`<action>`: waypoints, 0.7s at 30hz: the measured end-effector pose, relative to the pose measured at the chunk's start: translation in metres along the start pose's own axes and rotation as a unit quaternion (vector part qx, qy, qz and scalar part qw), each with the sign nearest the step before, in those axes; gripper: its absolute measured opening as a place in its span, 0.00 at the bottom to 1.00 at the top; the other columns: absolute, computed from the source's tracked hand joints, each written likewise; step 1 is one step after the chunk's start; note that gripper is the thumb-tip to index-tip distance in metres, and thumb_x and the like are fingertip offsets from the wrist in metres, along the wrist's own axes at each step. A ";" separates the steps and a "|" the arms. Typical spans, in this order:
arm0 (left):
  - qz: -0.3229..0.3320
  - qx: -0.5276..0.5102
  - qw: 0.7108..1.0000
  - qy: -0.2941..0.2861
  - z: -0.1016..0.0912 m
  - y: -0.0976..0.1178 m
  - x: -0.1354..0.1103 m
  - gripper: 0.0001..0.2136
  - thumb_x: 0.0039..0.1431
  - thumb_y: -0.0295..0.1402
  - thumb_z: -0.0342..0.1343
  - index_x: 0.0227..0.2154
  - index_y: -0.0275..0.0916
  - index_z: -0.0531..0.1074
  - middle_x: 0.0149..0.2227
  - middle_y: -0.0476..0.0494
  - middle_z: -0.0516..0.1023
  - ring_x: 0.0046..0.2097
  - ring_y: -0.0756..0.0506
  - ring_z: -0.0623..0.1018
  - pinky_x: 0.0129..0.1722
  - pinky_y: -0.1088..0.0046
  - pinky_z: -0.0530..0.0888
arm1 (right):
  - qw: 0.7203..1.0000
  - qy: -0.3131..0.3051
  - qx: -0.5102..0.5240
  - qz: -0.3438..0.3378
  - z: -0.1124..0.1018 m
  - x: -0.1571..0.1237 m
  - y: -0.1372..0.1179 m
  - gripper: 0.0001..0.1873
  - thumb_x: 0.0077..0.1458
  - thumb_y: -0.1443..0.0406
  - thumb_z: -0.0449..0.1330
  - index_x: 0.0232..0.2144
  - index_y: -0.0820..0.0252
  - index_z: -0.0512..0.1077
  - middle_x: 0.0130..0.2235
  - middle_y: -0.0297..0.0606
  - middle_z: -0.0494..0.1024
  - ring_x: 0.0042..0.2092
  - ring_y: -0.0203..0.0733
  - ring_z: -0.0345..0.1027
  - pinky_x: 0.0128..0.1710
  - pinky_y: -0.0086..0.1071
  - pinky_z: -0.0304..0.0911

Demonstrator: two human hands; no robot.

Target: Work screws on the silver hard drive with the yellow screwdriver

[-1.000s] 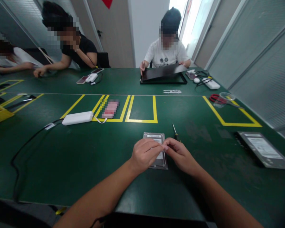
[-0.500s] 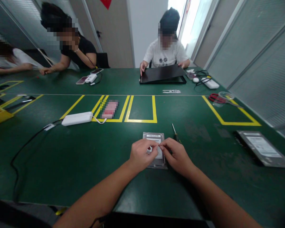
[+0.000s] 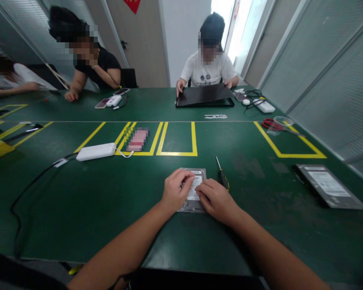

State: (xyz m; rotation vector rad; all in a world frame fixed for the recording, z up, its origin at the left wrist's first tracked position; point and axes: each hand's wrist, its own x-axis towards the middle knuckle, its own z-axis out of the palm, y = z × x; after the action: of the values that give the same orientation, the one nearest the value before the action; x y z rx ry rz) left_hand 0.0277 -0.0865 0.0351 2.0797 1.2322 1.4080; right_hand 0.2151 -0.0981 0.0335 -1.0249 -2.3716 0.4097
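Observation:
A silver hard drive with a white label point(image 3: 194, 204) lies on the green table in front of me, partly covered by my hands. Over its left side, my left hand point(image 3: 176, 188) has thumb and forefinger pinched; whatever is between them is too small to make out. My right hand point(image 3: 215, 197) hangs over the drive's right edge with its fingers curled together, their tips near the label, and I cannot see what they hold. Just beyond the right hand a screwdriver point(image 3: 222, 177) with a dark handle lies on the table, its shaft pointing away.
A second hard drive point(image 3: 329, 186) lies at right. Red scissors point(image 3: 272, 124) are behind it. A white power bank point(image 3: 97, 152) with a black cable and a pink phone point(image 3: 138, 139) lie at left. Across the table a person point(image 3: 210, 68) handles a black panel point(image 3: 204, 95).
My hands have come slightly apart, the right fingertips dropping lower over the drive. The whole view has shifted a little, and more of the screwdriver handle shows.

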 end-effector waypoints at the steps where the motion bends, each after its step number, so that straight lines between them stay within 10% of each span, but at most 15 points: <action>1: -0.001 0.000 1.000 -0.002 0.001 0.000 0.001 0.04 0.65 0.28 0.55 0.36 0.38 0.75 0.33 0.47 0.76 0.35 0.49 0.74 0.37 0.73 0.70 | 1.000 0.000 -0.003 -0.001 0.000 0.000 -0.001 0.09 0.64 0.69 0.52 0.39 0.62 0.72 0.37 0.41 0.73 0.41 0.42 0.63 0.43 0.36 0.59; 21: 0.033 0.035 0.993 -0.104 0.002 -0.001 0.047 0.04 0.62 0.25 0.55 0.37 0.38 0.73 0.33 0.48 0.77 0.36 0.48 0.76 0.38 0.72 0.72 | 1.000 -0.005 -0.017 -0.004 -0.001 -0.003 -0.004 0.08 0.60 0.72 0.54 0.38 0.63 0.73 0.39 0.43 0.71 0.42 0.44 0.61 0.43 0.37 0.58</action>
State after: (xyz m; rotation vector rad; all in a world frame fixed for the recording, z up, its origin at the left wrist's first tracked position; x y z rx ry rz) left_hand 0.0353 -0.0471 0.0604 2.2672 1.1522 1.1535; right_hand 0.2151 -0.1028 0.0353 -1.0299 -2.3992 0.3748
